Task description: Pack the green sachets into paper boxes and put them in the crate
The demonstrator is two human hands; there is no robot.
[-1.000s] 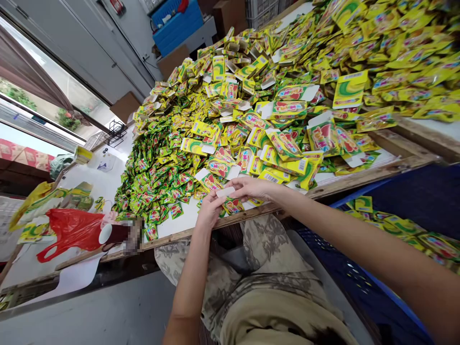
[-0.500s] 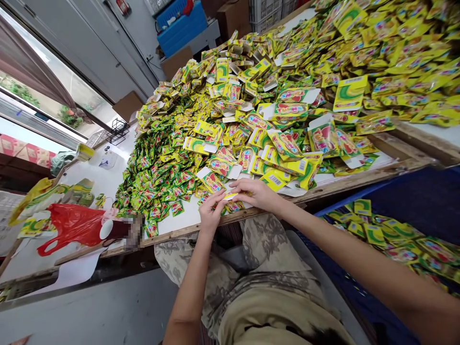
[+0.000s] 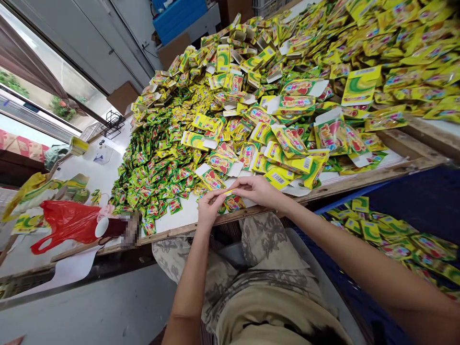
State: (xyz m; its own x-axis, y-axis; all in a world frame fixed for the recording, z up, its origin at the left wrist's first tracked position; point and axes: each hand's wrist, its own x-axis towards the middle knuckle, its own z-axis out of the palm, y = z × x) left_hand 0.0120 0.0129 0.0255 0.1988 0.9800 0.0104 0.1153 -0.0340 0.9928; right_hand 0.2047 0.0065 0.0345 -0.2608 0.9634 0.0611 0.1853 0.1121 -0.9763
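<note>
Near the table's front edge, my left hand (image 3: 210, 207) and my right hand (image 3: 259, 190) meet, their fingertips pinched on a small yellow packet (image 3: 229, 192) seen almost edge-on. Just below the fingertips lies a green and red packet (image 3: 234, 202) on the white tabletop. An open box with a white flap (image 3: 210, 177) is right behind my left hand. Behind both hands rises a heap of small green packets (image 3: 154, 163) and printed yellow boxes (image 3: 289, 141); barcoded boxes (image 3: 278, 178) lie beside my right hand.
Left on the table are a red plastic bag (image 3: 70, 221), a paper cup (image 3: 102, 227) and a black wire rack (image 3: 112, 123). A blue bin (image 3: 406, 196) holding packets stands below the table at right. Wooden strips (image 3: 179, 233) edge the table.
My hands have drawn slightly closer together over the small yellow packet, and more of the green and red packet beneath shows. The view has shifted slightly.
</note>
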